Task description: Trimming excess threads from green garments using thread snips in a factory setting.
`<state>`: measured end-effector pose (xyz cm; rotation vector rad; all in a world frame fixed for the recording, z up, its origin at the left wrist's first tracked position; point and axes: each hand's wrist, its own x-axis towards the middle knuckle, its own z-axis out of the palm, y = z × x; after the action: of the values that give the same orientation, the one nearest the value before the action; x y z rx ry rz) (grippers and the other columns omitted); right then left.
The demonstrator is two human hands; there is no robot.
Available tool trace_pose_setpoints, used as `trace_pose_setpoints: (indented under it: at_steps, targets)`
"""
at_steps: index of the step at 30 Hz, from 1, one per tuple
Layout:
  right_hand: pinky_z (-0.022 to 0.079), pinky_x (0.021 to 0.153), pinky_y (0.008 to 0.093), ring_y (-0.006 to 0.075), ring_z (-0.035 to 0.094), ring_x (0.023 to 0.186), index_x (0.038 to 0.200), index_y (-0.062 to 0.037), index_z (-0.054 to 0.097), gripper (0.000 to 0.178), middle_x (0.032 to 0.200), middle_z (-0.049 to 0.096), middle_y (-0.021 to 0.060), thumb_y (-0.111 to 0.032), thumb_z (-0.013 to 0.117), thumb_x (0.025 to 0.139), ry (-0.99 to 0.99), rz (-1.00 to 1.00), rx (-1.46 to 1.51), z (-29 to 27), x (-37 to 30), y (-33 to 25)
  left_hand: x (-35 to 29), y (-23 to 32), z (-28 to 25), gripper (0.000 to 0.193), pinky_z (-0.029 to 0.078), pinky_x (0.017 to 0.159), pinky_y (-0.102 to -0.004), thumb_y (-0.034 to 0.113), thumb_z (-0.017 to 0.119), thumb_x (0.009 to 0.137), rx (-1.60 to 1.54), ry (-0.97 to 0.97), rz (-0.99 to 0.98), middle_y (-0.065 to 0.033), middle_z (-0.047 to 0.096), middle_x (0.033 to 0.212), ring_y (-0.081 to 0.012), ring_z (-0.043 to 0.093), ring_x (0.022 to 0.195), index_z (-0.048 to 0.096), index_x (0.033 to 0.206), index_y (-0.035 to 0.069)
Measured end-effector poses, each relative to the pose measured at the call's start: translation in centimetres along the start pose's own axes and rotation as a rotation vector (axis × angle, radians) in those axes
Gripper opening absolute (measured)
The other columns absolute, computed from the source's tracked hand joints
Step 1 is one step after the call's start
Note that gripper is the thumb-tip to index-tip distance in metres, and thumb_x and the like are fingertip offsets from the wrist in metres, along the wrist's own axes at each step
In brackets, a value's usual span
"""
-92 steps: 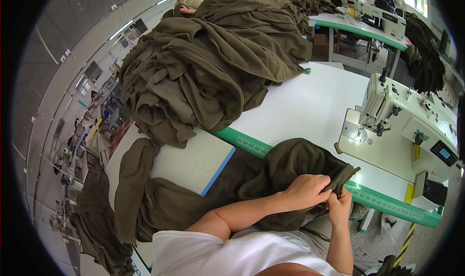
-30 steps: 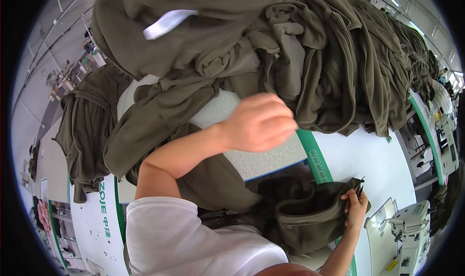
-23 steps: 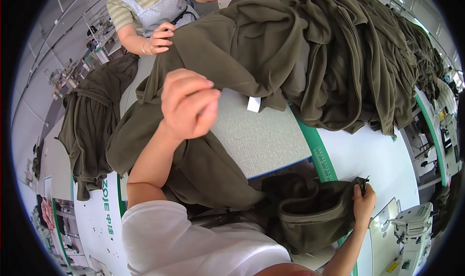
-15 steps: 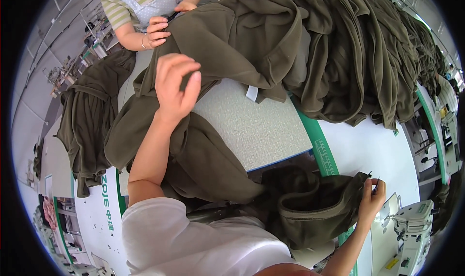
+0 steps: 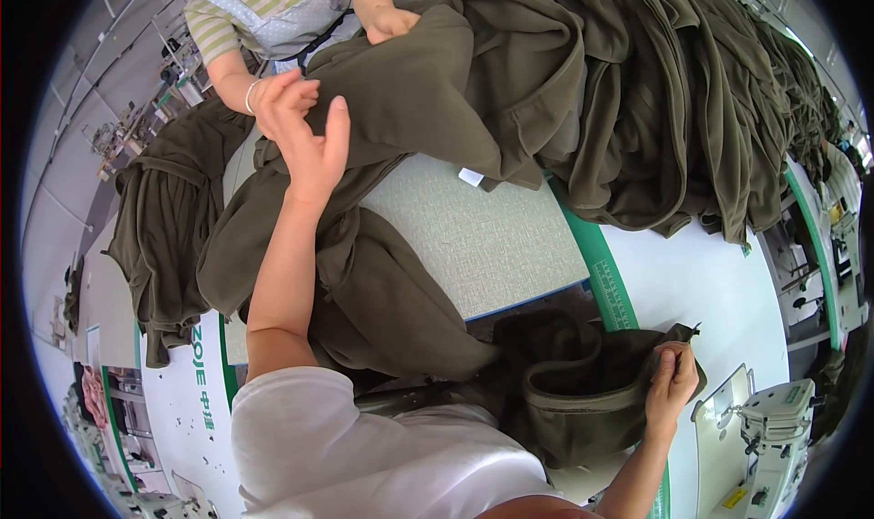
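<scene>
workroom bowed at the rim of the view; grey wall (image 5: 68,109) along the upper left of the frame, white table (image 5: 687,273) right of centre, its green ruled edge (image 5: 612,282) running downward toward the lower right; sewing machine (image 5: 774,428) in the lower right corner area; we record the two hands well apart; right hand (image 5: 672,380), lower right of the frame, clamped with bent fingers on the upper right edge of an olive garment (image 5: 583,410); that garment lies bunched just right of centre in the lower part of the frame, folded into an open loop with a seamed rim facing us; left hand (image 5: 305,141), upper left of the frame, raised with fingers spread and thumb apart, nothing gripped; behind it we see a wide olive cloth (image 5: 401,91); we cannot tell whether the hand touches it; co-worker (image 5: 282,18) at the top left, in striped shirt and dotted apron; one co-worker's hand (image 5: 391,25) rests on the upper edge of that cloth, the other is hidden behind the raised hand; small white tag (image 5: 471,177) at the cloth's lower border, above a pale textured board (image 5: 473,237) at centre; large olive heap (image 5: 665,109) fills the upper right; further olive folds (image 5: 173,228) hang at the left.
</scene>
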<state>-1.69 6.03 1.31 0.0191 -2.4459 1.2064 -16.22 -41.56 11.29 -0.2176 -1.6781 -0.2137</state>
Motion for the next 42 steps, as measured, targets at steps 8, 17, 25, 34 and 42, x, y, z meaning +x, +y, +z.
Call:
trace_pose_setpoints:
  at_steps: [8,17,25,34,42]
  targets:
    - [0.044,0.063,0.0285,0.0202,0.056,0.066,0.08,0.0024,0.055,0.013,0.073,0.058,0.0099,-0.003,0.051,0.091,-0.065,0.065,-0.046,1.1,-0.6,1.8,0.2,0.4,-1.8,0.041,0.027,0.101,-0.0501,0.018,0.066,0.077,0.108,-0.121,0.018,-0.0139,0.048,0.122,-0.0317,0.044,0.112,0.051,0.112,0.003]
    - [0.045,0.062,0.0278,0.0183,0.056,0.065,0.08,0.0024,0.056,0.015,0.072,0.059,0.0103,-0.004,0.05,0.092,-0.076,0.072,-0.072,1.6,-1.2,2.7,-0.1,0.0,-3.3,0.032,0.015,0.103,-0.0648,0.029,0.064,0.078,0.469,-0.584,-0.12,-0.0067,0.063,0.104,-0.0232,0.052,0.111,0.064,0.101,0.006]
    - [0.037,0.056,0.0242,0.0101,0.044,0.059,0.081,0.0012,0.056,0.02,0.067,0.055,0.0037,-0.011,0.051,0.095,-0.012,0.004,-0.037,2.2,-1.2,2.9,-1.8,-0.8,-2.7,0.02,0.026,0.101,-0.0553,0.019,0.072,0.073,0.304,-0.406,0.019,-0.0042,0.063,0.087,-0.0216,0.058,0.093,0.068,0.087,0.007]
    - [0.04,0.06,0.0235,0.0107,0.048,0.063,0.081,0.0024,0.055,0.02,0.069,0.057,0.0054,-0.011,0.052,0.095,-0.043,0.065,-0.026,2.4,-0.5,1.8,-2.1,0.8,-2.0,0.024,0.048,0.068,-0.0332,0.006,0.077,0.063,-0.049,-0.172,0.144,-0.005,0.058,0.076,-0.0227,0.059,0.074,0.068,0.085,0.005]
    - [0.037,0.059,0.0217,0.0083,0.045,0.063,0.081,0.0011,0.056,0.015,0.069,0.056,0.0026,-0.01,0.056,0.092,-0.077,0.041,0.035,2.7,1.0,-1.7,-1.9,4.6,-2.7,0.028,0.049,0.061,-0.0322,0.0,0.073,0.056,-0.343,-0.148,0.239,-0.0049,0.057,0.075,-0.023,0.062,0.074,0.067,0.083,0.003]
